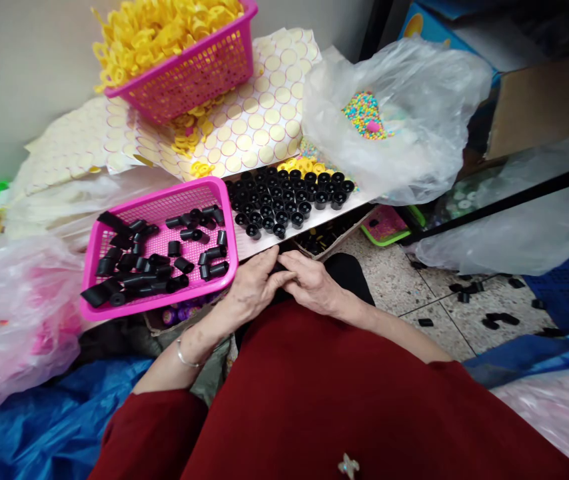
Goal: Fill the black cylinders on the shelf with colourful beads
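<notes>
My left hand (253, 285) rests at the table's front edge, fingers stretched out and thumb apart. Opposite it, my right hand (309, 280) has its fingers extended, and the fingertips of both hands meet or nearly meet. Nothing shows in either hand, though the space under the fingers is hidden. Just beyond them stand rows of small black cups (284, 200), open side up, packed close on the white tabletop (252, 248). Beside my left hand, a pink plastic basket (232, 247) holds loose black tube-shaped pieces (157, 260), several lying on their sides.
A second pink basket (204, 73), heaped with yellow plastic pieces (164, 33), stands on sheets of round stickers (264, 100). A clear plastic bag (429, 120) with coloured beads (364, 113) lies at the right. Black pieces (499, 320) are scattered on the tiled floor (414, 293).
</notes>
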Motion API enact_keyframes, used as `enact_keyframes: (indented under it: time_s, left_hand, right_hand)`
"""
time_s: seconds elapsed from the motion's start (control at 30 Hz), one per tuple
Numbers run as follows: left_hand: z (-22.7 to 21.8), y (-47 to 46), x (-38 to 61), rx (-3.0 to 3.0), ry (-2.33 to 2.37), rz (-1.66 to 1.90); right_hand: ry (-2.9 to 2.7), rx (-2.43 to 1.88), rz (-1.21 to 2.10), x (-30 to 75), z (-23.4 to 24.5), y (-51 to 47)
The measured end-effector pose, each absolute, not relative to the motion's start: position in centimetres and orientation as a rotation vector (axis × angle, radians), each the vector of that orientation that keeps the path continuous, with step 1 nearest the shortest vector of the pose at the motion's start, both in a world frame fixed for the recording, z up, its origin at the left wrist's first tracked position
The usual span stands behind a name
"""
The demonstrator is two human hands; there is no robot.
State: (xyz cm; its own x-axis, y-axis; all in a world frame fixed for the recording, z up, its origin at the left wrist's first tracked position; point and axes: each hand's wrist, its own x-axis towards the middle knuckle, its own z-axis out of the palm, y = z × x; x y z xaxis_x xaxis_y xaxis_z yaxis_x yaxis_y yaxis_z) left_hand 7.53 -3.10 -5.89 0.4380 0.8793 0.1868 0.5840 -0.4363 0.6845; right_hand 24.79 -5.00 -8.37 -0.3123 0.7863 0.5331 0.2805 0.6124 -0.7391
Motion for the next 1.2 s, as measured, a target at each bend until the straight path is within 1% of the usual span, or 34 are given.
enact_keyframes:
  time_s: [0.1,0.17,0.2,0.27,0.33,0.4,0.5,0.6,0.77,0.9,1.03,1.1,1.2]
  left_hand:
    - [-7.3,-5.0,9.1,2.336,1.348,0.656]
    - [-7.5,-5.8,9.5,2.433,1.362,0.63]
    - [-7.3,-5.9,9.3,2.473,1.364,0.675]
    - [-6.3,-5.3,8.1,2.497,1.428,0.875]
    - [-5.0,-3.8,5.3,2.388,1.623,1.087]
    - [-3.8,-1.6,1.2,2.125,1.915,1.143]
    - [-3.0,1.7,-5.6,1.638,2.265,0.901]
    - [-3.1,3.4,-10.5,1.531,2.371,0.752]
    - [-3.8,3.1,-12.4,1.516,2.271,0.402]
    - [-3.9,2.1,-12.1,1.501,2.171,0.401]
    - [-3.5,1.2,-10.9,1.514,2.033,0.484]
    - [-3.4,1.1,-9.7,1.581,1.943,0.409]
    - [-3.6,1.5,-7.6,1.703,1.861,0.161]
  right_hand:
    - [-1.76,-0.865,0.843,24.3,-9.5,-4.8]
    - [-1.668,-0.949,0.934,24.2,-10.5,-4.2]
    - [-1.62,-1.014,0.944,24.1,-11.0,-3.7]
    - [-1.529,-1.141,0.908,24.0,-12.0,-2.8]
    - [-1.463,-1.208,0.859,23.8,-13.0,-1.9]
    - [-1.448,-1.217,0.838,23.6,-13.8,-1.2]
    - [-1.519,-1.221,0.756,23.4,-14.7,-0.2]
    - [-1.639,-1.237,0.659,23.0,-15.4,0.9]
    - [-1.732,-1.325,0.514,22.3,-16.0,2.3]
    - [-1.802,-1.404,0.409,21.9,-15.8,2.9]
    - [-1.882,-1.366,0.377,21.9,-15.5,2.9]
    - [-1.882,-1.333,0.395,22.0,-15.5,2.7]
    - [-1.857,-1.284,0.448,22.4,-15.4,2.2]
